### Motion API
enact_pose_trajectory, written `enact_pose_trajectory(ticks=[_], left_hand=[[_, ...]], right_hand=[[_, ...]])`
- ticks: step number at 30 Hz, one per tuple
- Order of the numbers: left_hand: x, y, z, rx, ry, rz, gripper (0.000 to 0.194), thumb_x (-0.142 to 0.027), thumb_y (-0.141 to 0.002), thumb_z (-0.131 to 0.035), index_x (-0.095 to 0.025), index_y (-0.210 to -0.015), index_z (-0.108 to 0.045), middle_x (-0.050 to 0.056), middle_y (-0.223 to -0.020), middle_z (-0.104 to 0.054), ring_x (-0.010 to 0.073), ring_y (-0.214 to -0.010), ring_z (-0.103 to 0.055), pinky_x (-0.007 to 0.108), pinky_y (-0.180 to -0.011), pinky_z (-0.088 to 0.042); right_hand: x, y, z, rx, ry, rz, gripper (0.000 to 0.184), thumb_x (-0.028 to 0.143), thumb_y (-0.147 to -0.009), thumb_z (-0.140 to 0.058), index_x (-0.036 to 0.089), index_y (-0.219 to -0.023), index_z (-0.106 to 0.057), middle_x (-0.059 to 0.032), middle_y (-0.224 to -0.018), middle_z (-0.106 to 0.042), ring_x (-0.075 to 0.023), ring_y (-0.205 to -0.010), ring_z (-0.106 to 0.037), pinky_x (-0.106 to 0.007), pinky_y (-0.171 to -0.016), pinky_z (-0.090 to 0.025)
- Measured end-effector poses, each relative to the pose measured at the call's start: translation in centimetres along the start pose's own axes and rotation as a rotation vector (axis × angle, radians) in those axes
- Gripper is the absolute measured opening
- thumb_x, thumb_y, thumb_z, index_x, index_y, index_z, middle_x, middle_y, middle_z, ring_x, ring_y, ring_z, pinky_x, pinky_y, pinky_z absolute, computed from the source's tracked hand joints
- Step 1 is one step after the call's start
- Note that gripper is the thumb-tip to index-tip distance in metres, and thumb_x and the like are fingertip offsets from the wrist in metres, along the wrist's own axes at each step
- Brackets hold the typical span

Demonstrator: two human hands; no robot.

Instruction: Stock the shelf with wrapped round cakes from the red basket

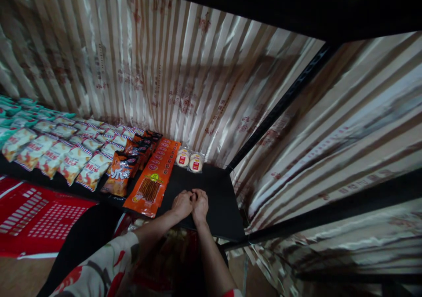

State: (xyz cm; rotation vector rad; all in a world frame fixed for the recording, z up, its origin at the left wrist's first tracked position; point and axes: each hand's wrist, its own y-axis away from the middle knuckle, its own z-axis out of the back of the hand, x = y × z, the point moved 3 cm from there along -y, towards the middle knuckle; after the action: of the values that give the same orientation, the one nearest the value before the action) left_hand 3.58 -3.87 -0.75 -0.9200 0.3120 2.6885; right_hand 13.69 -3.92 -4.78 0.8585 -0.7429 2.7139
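1. The left hand and right hand meet above the front part of a black shelf, side by side and close together.
2. The fingers of both hands are curled inward toward each other; whether they grasp something small between them, I cannot tell, since the knuckles cover the spot.
3. Just left of the fingers lies a flat orange packet of brown stick snacks, its clear window toward the shelf's front edge. A second orange packet partly shows along its right side.
4. Beyond the fingers, near the back of the shelf, two round pale cakes in clear wrappers with red labels lie next to each other.
5. Farther left of the fingers, past the stick snacks, stand orange-and-brown snack bags, in a row running back.
6. Left again come rows of white snack bags with striped edges, then green packets, farthest from the fingers.
7. Well to the left and lower than the fingers is a red slotted basket.
8. Right of the fingers, a dark metal post rises at a slant in the view; striped, printed sheeting hangs behind the shelf.
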Motion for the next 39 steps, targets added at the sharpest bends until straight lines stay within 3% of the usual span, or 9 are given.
enact_pose_trajectory(ticks=[11, 18, 29, 35, 39], left_hand=[[1.9, 3.6, -0.1, 0.001, -0.017, 0.023, 0.028, -0.026, -0.09, -0.037, -0.02, -0.1, -0.062, 0.005, -0.097, -0.059, 0.0132, -0.086, -0.059, 0.021, -0.075, -0.044], [3.1, 5.9, -0.7, -0.033, -0.006, -0.034, 0.028, -0.021, -0.089, -0.037, -0.02, -0.103, -0.061, 0.005, -0.097, -0.059, 0.0132, -0.086, -0.057, 0.021, -0.078, -0.044], [4.4, 8.3, -1.5, -0.042, 0.016, -0.107, 0.025, -0.015, -0.087, -0.04, -0.019, -0.1, -0.061, 0.004, -0.098, -0.059, 0.0132, -0.092, -0.054, 0.02, -0.086, -0.042], [6.0, 9.5, -2.9, -0.01, 0.084, -0.125, 0.025, -0.011, -0.083, -0.041, -0.017, -0.099, -0.06, 0.005, -0.099, -0.061, 0.0136, -0.092, -0.055, 0.023, -0.087, -0.043], [8.3, 10.5, -4.4, -0.008, 0.122, -0.183, 0.024, -0.009, -0.079, -0.043, -0.014, -0.094, -0.061, 0.007, -0.097, -0.062, 0.0165, -0.093, -0.056, 0.029, -0.087, -0.045]], right_hand=[[2.3, 4.4, 0.6, 0.044, -0.053, 0.002, 0.035, 0.011, -0.075, -0.036, 0.017, -0.09, -0.067, -0.0075, -0.092, -0.064, -0.0175, -0.088, -0.056, -0.029, -0.081, -0.043], [3.4, 7.2, 0.7, 0.098, -0.083, 0.007, 0.035, 0.012, -0.078, -0.034, 0.017, -0.092, -0.066, -0.0079, -0.093, -0.062, -0.0177, -0.09, -0.053, -0.028, -0.082, -0.041], [3.9, 9.9, 0.6, 0.06, -0.153, 0.054, 0.035, 0.008, -0.075, -0.034, 0.016, -0.089, -0.065, -0.0077, -0.093, -0.061, -0.0179, -0.092, -0.05, -0.03, -0.085, -0.04], [4.0, 11.7, 0.5, 0.071, -0.155, 0.106, 0.036, 0.007, -0.077, -0.035, 0.019, -0.088, -0.067, -0.0059, -0.095, -0.062, -0.018, -0.094, -0.05, -0.031, -0.084, -0.041], [3.7, 14.2, -0.5, 0.114, -0.152, 0.181, 0.031, 0.012, -0.082, -0.038, 0.018, -0.093, -0.066, -0.0074, -0.099, -0.062, -0.019, -0.096, -0.05, -0.032, -0.086, -0.041]])
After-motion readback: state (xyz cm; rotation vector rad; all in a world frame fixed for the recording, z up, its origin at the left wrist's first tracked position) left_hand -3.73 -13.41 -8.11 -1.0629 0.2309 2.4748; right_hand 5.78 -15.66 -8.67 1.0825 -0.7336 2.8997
